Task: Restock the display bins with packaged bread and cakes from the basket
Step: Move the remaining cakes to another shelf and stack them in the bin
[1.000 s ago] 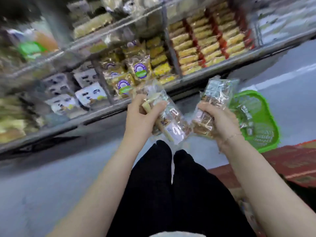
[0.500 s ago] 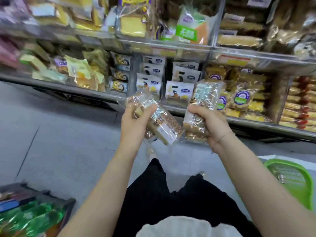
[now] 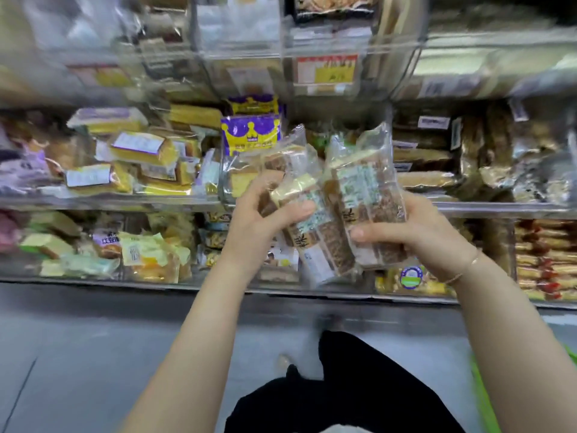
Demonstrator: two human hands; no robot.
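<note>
The left hand point(image 3: 265, 214) curls round a clear-wrapped cake packet point(image 3: 299, 214), thumb laid across the front, the other fingers hidden behind the wrap. The right hand point(image 3: 415, 232) grips a second packet point(image 3: 365, 195) of the same brown cake — thumb pressed along its lower front, fingers wrapped behind its right edge. The two packets touch, held up in front of the middle shelf. How many packets each hand carries cannot be told; the wrappers overlap and blur.

The whole shelving is smeared by motion, and the labels are unreadable. The clear bin point(image 3: 103, 198) on the left of the middle shelf holds yellow sponge slices with white labels; behind the packets stands a purple-and-yellow crown bag point(image 3: 249, 132). The bin to the right point(image 3: 452, 157) holds brown loaves in stacks. Only a green sliver of the basket point(image 3: 487, 407) shows at the lower right edge.
</note>
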